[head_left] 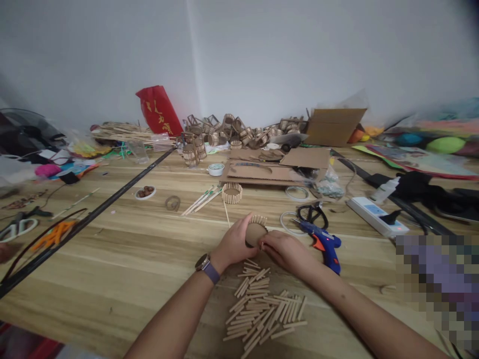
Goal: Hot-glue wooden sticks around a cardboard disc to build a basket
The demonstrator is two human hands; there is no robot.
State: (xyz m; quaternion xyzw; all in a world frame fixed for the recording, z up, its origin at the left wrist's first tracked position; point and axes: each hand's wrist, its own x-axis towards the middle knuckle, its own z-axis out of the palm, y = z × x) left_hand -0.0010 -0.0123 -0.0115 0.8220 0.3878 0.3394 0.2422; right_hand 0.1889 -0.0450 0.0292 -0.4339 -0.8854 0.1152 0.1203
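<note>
My left hand (236, 240) grips the side of a round cardboard disc (255, 234) edged with short wooden sticks along its far rim. The disc is tilted toward me. At its near right edge, my right hand (281, 249) pinches a small wooden stick (262, 246), mostly hidden by the fingers. Below both hands lies a loose pile of short wooden sticks (262, 311). Just beyond the hands stands a round basket (232, 193) of the same sticks. To the right of my right hand, a blue glue gun (326, 244) rests on the table.
Scissors (314, 215), a power strip (377, 217) and a glue bottle (386, 189) lie to the right. Cardboard sheets (262, 172), a white bowl (216, 169) and a dish of brown balls (145, 193) are farther back. Several stick-built pieces (232, 130) are heaped by the wall.
</note>
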